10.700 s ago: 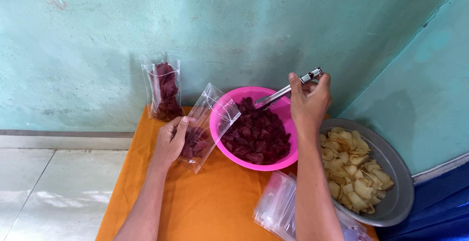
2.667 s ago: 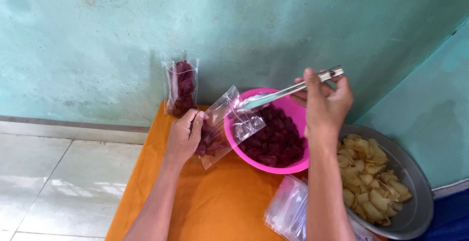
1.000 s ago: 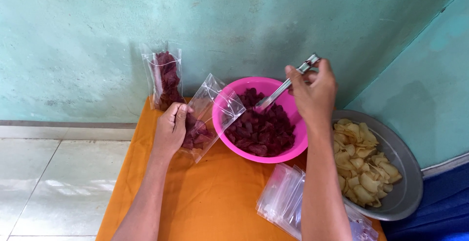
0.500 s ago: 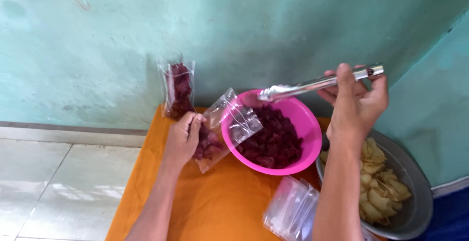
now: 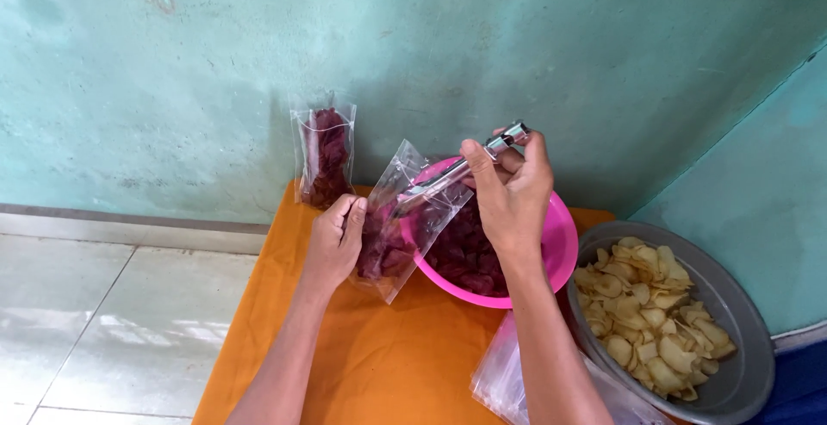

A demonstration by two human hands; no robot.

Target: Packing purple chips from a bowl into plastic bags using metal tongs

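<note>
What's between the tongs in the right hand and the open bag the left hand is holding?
Nothing visible. The metal tongs in the right hand already reach the mouth of the clear bag, which the left hand holds open over the pink bowl.

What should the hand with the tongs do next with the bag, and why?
Probably let the tongs open so the dark red chips drop into the clear bag. The right hand holds the tongs with their tips at the bag's mouth, the left hand keeps the bag tilted open beside the pink bowl, and the bag looks only partly filled.
</note>
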